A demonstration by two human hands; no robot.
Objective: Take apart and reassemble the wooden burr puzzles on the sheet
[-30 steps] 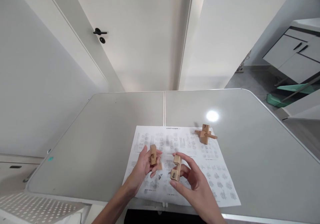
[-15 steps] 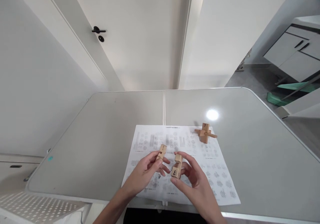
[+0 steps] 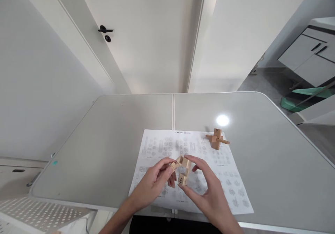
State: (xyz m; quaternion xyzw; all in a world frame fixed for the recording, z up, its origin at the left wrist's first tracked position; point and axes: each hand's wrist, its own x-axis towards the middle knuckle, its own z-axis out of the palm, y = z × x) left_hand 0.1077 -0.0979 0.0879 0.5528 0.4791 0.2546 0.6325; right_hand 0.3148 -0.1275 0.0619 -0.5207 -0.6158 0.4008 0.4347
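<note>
Over the printed sheet (image 3: 192,199), my left hand (image 3: 154,180) pinches a small notched wooden puzzle piece (image 3: 176,165) between thumb and fingers, tilted up to the right. My right hand (image 3: 209,185) grips another notched wooden puzzle piece (image 3: 182,179), marked with a "3", between the thumb below and the index finger above. The upper ends of the two pieces meet or nearly meet; I cannot tell whether they touch. Behind my right hand, on the sheet's far right part, stands a cross-shaped assembly of wooden pieces (image 3: 216,141), also bearing a number.
The grey folding table (image 3: 110,150) has a seam down its middle and a bright light reflection at right. A white door (image 3: 146,35) with a black handle rises behind it. White cabinets (image 3: 309,52) and a green bin (image 3: 290,104) stand at the far right.
The left piece has swung from nearly upright to slanting rightward and come up against or close to the top of the right piece. My hands have drawn closer together.
</note>
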